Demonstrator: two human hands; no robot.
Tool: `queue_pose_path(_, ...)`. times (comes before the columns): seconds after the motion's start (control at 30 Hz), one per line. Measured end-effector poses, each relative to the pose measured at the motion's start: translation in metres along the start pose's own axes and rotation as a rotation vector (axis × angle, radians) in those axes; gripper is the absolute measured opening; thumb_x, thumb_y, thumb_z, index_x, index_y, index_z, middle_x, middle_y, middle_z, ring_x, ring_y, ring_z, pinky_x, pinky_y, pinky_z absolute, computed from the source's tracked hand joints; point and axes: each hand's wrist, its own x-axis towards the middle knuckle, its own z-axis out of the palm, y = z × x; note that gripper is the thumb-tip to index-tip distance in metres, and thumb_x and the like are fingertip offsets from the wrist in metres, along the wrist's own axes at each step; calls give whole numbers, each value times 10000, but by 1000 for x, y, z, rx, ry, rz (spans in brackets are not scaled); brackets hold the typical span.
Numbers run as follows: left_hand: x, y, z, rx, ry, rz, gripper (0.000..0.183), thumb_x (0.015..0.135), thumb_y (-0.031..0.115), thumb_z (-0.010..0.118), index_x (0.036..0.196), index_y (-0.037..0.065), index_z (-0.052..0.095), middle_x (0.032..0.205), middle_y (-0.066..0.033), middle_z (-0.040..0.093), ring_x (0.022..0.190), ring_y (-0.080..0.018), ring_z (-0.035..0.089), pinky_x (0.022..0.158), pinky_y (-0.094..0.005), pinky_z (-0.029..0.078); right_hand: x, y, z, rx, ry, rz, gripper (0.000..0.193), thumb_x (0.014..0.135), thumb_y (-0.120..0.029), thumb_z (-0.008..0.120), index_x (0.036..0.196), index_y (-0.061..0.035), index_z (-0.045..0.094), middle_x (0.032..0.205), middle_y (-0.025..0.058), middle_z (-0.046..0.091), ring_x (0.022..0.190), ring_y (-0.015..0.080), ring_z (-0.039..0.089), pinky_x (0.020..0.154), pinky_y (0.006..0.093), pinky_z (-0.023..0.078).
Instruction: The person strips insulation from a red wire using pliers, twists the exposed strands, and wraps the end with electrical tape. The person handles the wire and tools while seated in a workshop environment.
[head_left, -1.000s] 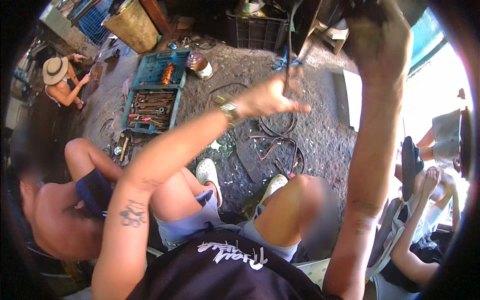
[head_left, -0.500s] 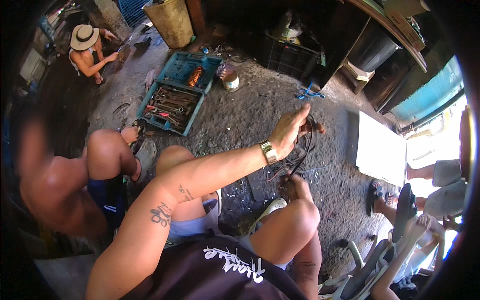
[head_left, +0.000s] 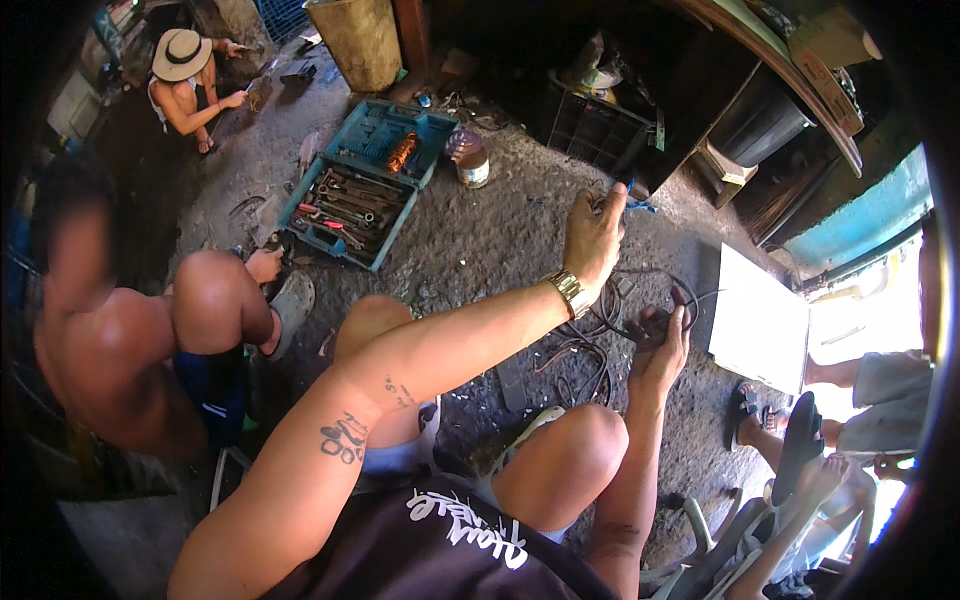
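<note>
My left hand (head_left: pixel 594 238), with a gold watch on its wrist, is raised over the floor, fingers curled in and thumb up. It appears to grip the thin black cable (head_left: pixel 602 318), though the palm side is hidden. Lower and to the right, my right hand (head_left: pixel 660 352) is closed around a loop of the same cable, its thumb pointing up. More cable lies in loose coils on the ground between my feet, beside a dark flat bar (head_left: pixel 511 385). A tangle of blue cord (head_left: pixel 642 207) lies just beyond my left hand.
An open teal toolbox (head_left: pixel 372 222) full of wrenches lies ahead left, near a small can (head_left: pixel 472 168). One person (head_left: pixel 120 340) sits close on my left; another in a hat (head_left: pixel 185 85) crouches farther off. A white panel (head_left: pixel 760 320) and seated people are at right.
My left hand has moved slightly up and away, turning into a closed grip. My right hand has come up and right from beside my knee, carrying a loop of cable.
</note>
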Motion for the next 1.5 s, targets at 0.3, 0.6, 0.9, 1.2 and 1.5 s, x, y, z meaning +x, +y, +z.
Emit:
queue_pose_path(0.3,-12,-69,-26,522,46,146,817,784,587,822,1248,-35,569,1081,-190,698,922,-249,687,764,-349,566,-2,3,41,-1940,-553,-166,222,929,-205,588,945,-8,691,789,283,696,775,447,712,735,542,565)
queue_pose_path(0.6,42,-93,-102,839,18,135,593,941,613,639,641,103,686,520,-37,612,470,-160,585,473,-384,407,-18,-16,-2,-1124,-407,30,471,927,-245,708,1332,-9,651,1197,198,725,1076,240,703,896,364,555)
queue_pose_path(0.9,76,-96,-133,461,22,-216,473,983,440,669,668,88,691,550,19,608,468,-78,534,465,-260,366,-140,96,-199,-957,258,414,185,986,-89,623,1117,20,696,913,71,714,767,153,599,706,331,510)
queue_pose_path(1.2,359,119,-92,402,-210,246,402,929,479,646,1060,103,706,982,-52,700,826,-186,601,786,-331,454,-218,116,-266,-1073,451,438,166,982,-77,629,1100,21,694,877,92,707,770,145,612,704,331,513)
queue_pose_path(1.5,412,114,-375,1242,208,438,393,917,336,728,1120,0,731,1058,-157,757,994,-300,696,890,-397,504,-232,112,-294,-1181,423,335,148,978,-66,636,1083,22,691,841,114,701,773,136,625,701,331,515)
